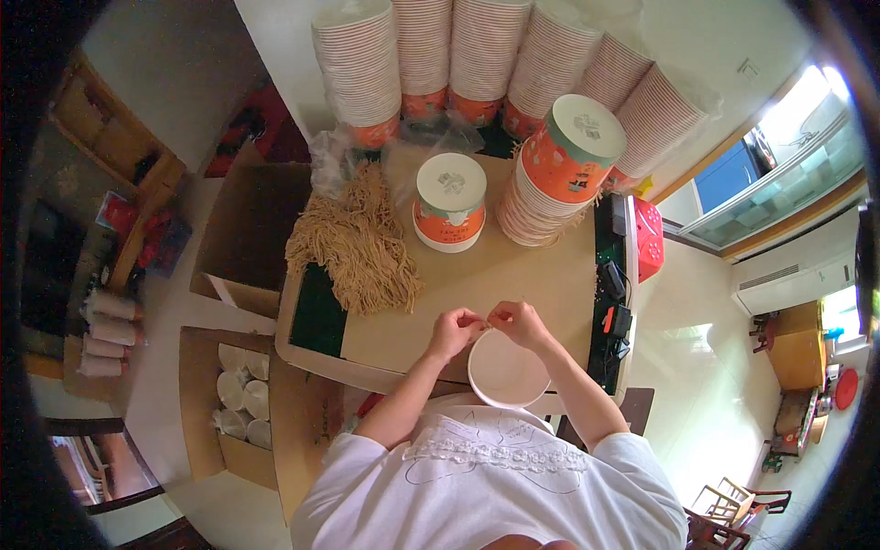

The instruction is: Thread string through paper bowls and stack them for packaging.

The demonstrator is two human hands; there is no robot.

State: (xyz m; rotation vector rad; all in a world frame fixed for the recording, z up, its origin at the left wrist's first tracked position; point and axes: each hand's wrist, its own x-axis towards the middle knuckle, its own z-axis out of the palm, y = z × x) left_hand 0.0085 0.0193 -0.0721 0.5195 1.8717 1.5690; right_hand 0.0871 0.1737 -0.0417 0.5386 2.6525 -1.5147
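Far left, a few rolled bundles (108, 332) can be seen on the floor, and nearer in an open cardboard box (240, 403) is packed with white lids (242, 394). Next to that, the worktop (513, 275) is covered with a sheet of brown card, and a big heap of tan dried noodles (359, 243) is piled on its left part.

At the near edge, a white paper bowl (507, 369) is sitting open side up, right in front of the person. The left hand (454, 330) is held just over the bowl's far-left rim, fingers pinched together on something tiny; what it is can't be made out. The right hand (518, 323) is brought up touching it fingertip to fingertip, its grip also pinched shut on the same small bit above the far rim.

Further back, an orange lidded cup (450, 202) is stood alone mid-worktop, and to its right a leaning stack of bowls (550, 188) is topped with another lidded one. Along the far wall, tall sleeves of stacked cups (477, 55) are lined up. On the right edge, a red box (647, 236) and some black gadgets (614, 302) are parked.
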